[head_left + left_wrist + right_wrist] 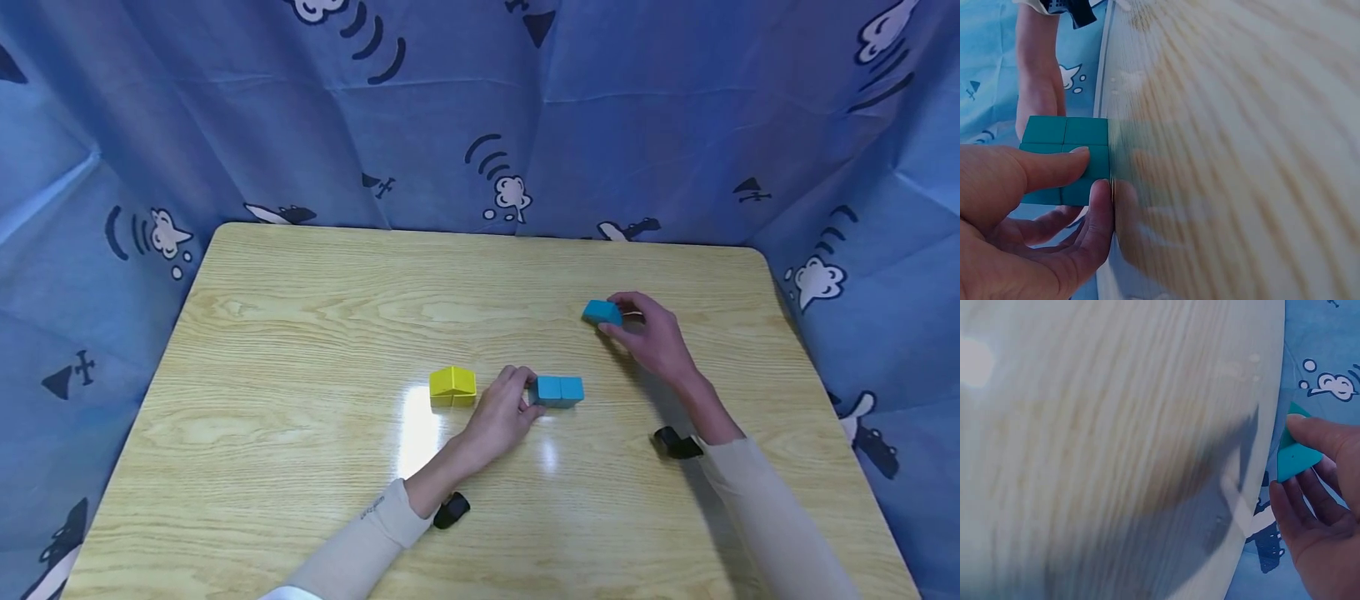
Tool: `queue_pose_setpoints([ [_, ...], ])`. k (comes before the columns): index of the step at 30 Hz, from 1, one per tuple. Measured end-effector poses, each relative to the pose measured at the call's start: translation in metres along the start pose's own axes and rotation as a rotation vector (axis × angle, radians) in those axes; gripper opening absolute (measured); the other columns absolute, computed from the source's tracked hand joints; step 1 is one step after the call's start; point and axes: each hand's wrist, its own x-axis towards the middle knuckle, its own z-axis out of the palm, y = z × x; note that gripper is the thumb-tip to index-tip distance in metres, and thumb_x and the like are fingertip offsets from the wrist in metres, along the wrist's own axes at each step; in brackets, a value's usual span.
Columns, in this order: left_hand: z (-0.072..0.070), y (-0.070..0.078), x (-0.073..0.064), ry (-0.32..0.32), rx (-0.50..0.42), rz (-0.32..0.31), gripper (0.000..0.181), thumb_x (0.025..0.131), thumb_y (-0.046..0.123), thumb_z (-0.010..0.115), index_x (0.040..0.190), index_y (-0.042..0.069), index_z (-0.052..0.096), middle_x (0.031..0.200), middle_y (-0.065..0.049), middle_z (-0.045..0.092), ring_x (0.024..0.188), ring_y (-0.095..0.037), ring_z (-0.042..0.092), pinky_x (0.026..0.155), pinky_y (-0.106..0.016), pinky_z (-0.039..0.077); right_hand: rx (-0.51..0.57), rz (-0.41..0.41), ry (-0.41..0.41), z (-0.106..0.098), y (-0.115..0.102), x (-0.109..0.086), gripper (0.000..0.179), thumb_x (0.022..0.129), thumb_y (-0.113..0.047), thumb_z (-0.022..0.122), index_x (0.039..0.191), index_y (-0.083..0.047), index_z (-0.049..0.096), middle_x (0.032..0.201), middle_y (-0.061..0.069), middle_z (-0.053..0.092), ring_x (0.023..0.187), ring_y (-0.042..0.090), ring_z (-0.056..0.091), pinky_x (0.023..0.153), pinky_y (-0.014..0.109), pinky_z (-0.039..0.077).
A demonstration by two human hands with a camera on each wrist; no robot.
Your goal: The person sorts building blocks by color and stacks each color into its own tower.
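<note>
a blue wedge (602, 312) is pinched by the right hand (654, 337), up-right of the blue block (559, 391) gripped by the left hand (501, 417)

The head view looks down and forward from above the near edge of the pale wood-grain table (315, 300), taking in its whole top. The left wrist view sits close, low over the same table (1241, 150). The right wrist view also skims that table (1116, 437) closely, towards its edge.
</note>
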Motion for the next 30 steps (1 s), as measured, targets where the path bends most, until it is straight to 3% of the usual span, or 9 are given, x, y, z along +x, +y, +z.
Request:
queue_pose_setpoints([
  [30, -0.001, 0.002, 0.0, -0.009, -0.018, -0.01, 0.037, 0.092, 0.001, 0.076, 0.125, -0.004, 0.059, 0.118, -0.014, 0.059, 0.083, -0.013, 0.06, 0.069, -0.017, 0.051, 0.01, -0.183, 0.002, -0.001, -0.041, -0.044, 0.042, 0.089, -0.001, 0.079, 0.129, -0.002, 0.063, 0.123, 0.015, 0.066, 0.112, 0.031, 0.064, 0.098, 0.054, 0.051],
])
